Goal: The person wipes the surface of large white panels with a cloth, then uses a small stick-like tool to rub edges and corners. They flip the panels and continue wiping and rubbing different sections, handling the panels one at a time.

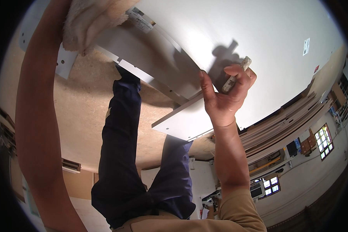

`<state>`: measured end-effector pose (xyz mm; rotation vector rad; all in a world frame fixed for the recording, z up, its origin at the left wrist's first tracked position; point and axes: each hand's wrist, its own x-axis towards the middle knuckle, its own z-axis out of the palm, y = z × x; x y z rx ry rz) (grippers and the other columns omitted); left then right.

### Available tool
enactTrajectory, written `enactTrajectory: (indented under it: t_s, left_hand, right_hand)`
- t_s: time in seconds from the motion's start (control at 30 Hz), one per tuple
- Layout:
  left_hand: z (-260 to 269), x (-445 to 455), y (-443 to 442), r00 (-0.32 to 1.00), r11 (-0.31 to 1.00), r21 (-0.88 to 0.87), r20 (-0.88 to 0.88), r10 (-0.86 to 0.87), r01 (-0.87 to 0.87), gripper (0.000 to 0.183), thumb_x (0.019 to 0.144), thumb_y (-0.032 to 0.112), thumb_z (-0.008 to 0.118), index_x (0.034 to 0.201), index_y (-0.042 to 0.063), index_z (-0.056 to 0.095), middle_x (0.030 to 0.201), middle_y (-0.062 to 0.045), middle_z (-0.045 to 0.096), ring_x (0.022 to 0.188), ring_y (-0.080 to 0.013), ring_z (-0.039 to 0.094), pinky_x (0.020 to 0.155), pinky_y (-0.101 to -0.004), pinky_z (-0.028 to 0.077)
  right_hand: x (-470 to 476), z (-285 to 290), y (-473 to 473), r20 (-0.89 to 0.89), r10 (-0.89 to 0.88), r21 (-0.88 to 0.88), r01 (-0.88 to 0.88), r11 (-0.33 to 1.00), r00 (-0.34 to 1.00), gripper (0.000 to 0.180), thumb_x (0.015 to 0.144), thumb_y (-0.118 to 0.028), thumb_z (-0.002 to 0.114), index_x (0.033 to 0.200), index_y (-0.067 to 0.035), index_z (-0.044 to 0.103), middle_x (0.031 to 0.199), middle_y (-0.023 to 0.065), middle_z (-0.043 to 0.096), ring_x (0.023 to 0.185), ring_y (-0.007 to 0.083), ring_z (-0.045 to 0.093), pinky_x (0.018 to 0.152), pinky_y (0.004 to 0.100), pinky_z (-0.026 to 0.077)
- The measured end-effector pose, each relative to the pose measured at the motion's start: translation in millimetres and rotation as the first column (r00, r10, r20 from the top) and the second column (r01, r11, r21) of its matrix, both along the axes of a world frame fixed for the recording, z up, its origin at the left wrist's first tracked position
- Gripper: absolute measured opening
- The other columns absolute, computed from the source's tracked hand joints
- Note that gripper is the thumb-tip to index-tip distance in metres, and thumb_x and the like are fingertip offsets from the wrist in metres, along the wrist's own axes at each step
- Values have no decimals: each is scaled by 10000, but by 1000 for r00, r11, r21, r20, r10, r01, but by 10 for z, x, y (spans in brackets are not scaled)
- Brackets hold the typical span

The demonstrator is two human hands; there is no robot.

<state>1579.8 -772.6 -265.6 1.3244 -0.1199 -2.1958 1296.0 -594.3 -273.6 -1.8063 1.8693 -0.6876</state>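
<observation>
My right hand [226,90] holds a short, whitish, smudged stick [236,75] among its curled fingers. The thumb is extended against the edge of a white cabinet-like assembly, and the hand casts a shadow on its large white panel [272,58]. Just below the hand, a narrower white board [185,121] with small holes juts out towards me. My left forearm [37,110] reaches up the left side, its hand out of view past the top edge. Beside that wrist hangs a fluffy cream cloth [94,26]; what holds it is hidden.
A printed label [140,20] sticks to the assembly near the cloth. White pieces with holes [65,62] stand at the left. My legs [119,139] are beneath, on a brown floor [78,116]. Long boards [284,124] are stacked along the right wall.
</observation>
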Motion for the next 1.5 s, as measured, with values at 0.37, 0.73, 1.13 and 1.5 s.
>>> enactTrajectory:
  t_s: [0.37,0.73,1.13,1.5]
  left_hand:
    - [5,2,-4,979,998,-44,202,-34,44,588,999,566,592,1087,-9,677,890,-149,744,782,-229,749,758,-358,625]
    - [-151,109,108,978,993,-109,207,-30,54,625,995,603,573,1002,-8,703,842,-137,745,748,-230,748,733,-355,626]
    - [-125,86,115,982,997,-68,186,-31,45,629,981,612,591,961,-4,717,829,-127,742,720,-216,736,717,-338,617]
    - [-33,45,12,990,988,-119,114,-81,95,613,987,593,591,1047,-7,703,891,-147,746,796,-216,748,746,-346,624]
  right_hand:
    - [36,212,-21,303,53,-145,-9,989,951,345,757,46,867,993,-79,649,832,69,690,766,212,600,707,320,436]
    - [118,152,30,326,-32,-78,61,995,945,316,782,66,828,996,-87,652,844,63,733,815,194,618,755,314,453]
    - [9,110,80,225,77,-21,-75,997,971,352,840,103,689,1117,-71,556,956,81,631,979,187,554,884,313,448]
    - [-48,50,60,-72,-11,84,17,996,997,587,859,-109,862,1279,-76,454,1221,103,435,1133,203,499,990,337,419]
